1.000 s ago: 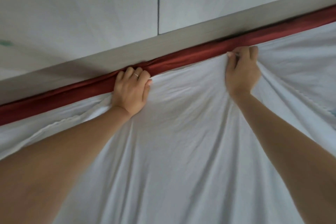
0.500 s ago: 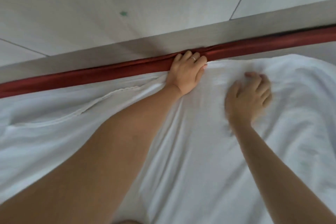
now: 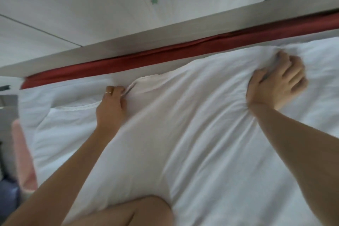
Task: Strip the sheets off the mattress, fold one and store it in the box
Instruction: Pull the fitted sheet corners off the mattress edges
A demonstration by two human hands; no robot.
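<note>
Hands now off the red sheet [image 3: 165, 55]: left hand [image 3: 110, 108] pinching white sheet [image 3: 183, 134] hem on the mattress, right hand [image 3: 275, 86], earlier flat, clenched in bunched cloth, so probably peeling of white sheet starting; box unseen.

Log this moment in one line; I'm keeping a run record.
left hand: gripping white sheet hem | right hand: bunching sheet | red sheet: on mattress

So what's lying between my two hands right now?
Only white sheet, bunched and creased, between the left hand and right hand, in the head view.
</note>
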